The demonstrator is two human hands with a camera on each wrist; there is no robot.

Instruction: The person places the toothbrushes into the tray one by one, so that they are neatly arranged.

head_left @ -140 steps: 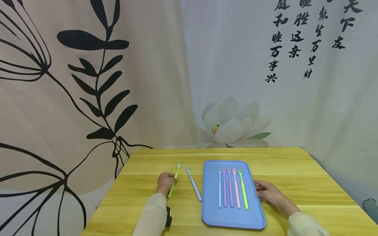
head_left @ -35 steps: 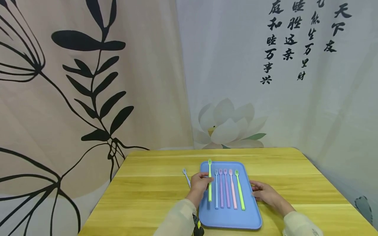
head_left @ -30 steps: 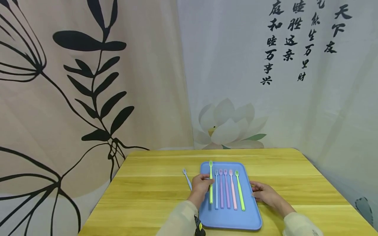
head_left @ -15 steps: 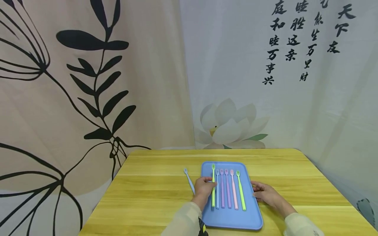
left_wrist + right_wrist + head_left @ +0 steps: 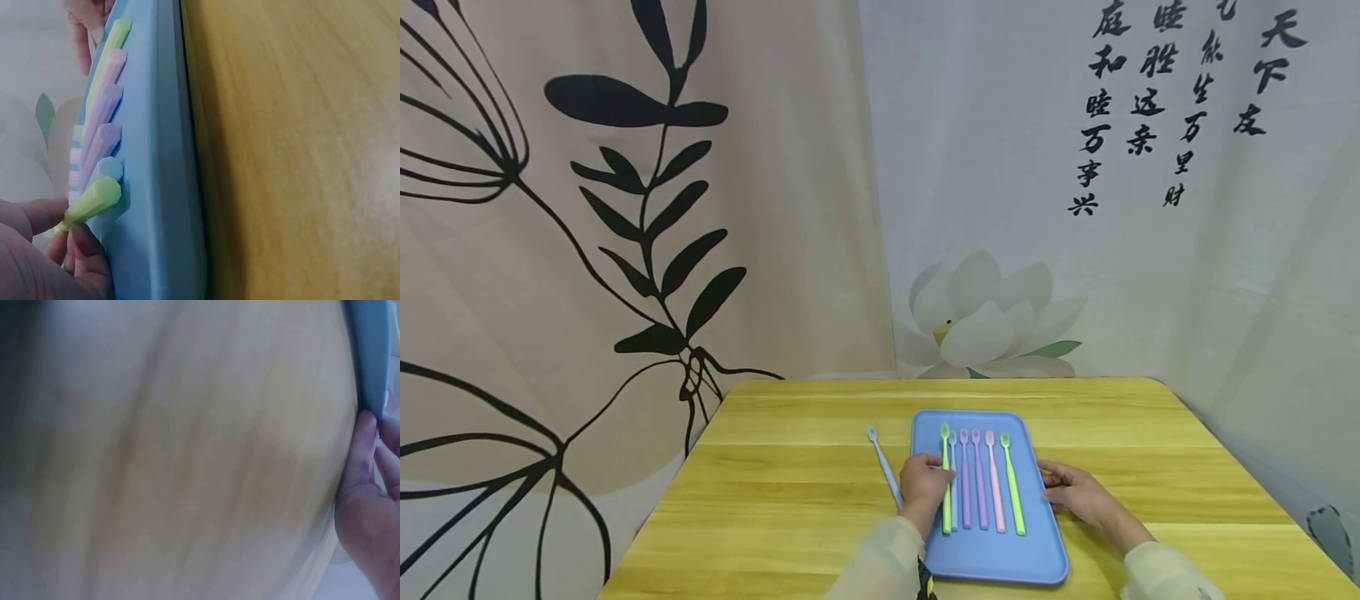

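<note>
My left hand (image 5: 927, 487) pinches a green toothbrush (image 5: 946, 518) between thumb and fingers, over the left part of a blue tray (image 5: 992, 562). This brush lies close beside a blue toothbrush (image 5: 954, 442), partly covering it in the head view. To its right are two purple toothbrushes (image 5: 966, 483), a pink toothbrush (image 5: 996, 483) and another green toothbrush (image 5: 1013, 492), side by side with heads away from me. In the left wrist view, the pinched brush's handle end (image 5: 103, 192) stands nearest. My right hand (image 5: 1082, 492) holds the tray's right rim, with its thumb (image 5: 362, 444) against the outer side.
On the wooden table (image 5: 775, 500), left of the tray, lies another blue toothbrush (image 5: 883, 467), its lower end hidden by my left hand. A printed curtain (image 5: 805, 208) hangs behind the table.
My left hand has brought the green toothbrush from the table's left over the tray, then lowered it rightward and nearer me, next to the blue one. My right hand has stayed at the rim.
</note>
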